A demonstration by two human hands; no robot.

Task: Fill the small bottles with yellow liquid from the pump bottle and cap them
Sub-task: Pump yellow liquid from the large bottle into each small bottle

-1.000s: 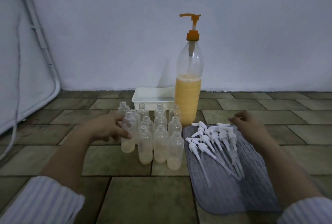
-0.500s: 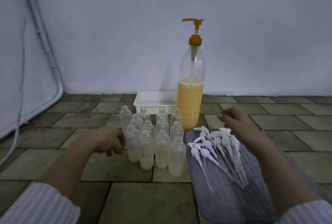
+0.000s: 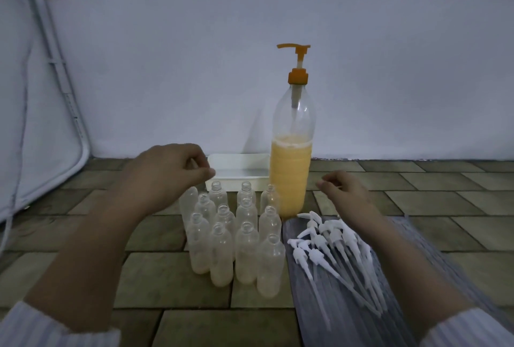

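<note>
The tall pump bottle (image 3: 292, 174) with an orange pump head stands at the back, about half full of yellow liquid. In front of it, to the left, several small clear bottles (image 3: 244, 243) stand uncapped in a tight cluster. Several white pump caps (image 3: 331, 243) lie in a heap on a grey mat (image 3: 347, 313). My left hand (image 3: 167, 174) hangs with curled fingers over the back-left small bottle (image 3: 187, 207) and hides its neck; any grip is hidden. My right hand (image 3: 345, 193) hovers with loosely curled fingers above the far end of the caps, holding nothing.
A white tray (image 3: 239, 171) sits against the wall behind the small bottles, left of the pump bottle. The floor is brown tile (image 3: 172, 280). A white frame with a cable (image 3: 69, 90) runs down the left side.
My left hand rose from the floor beside the cluster to above its back-left bottle. My right hand drew slightly toward the pump bottle. The view tilted up.
</note>
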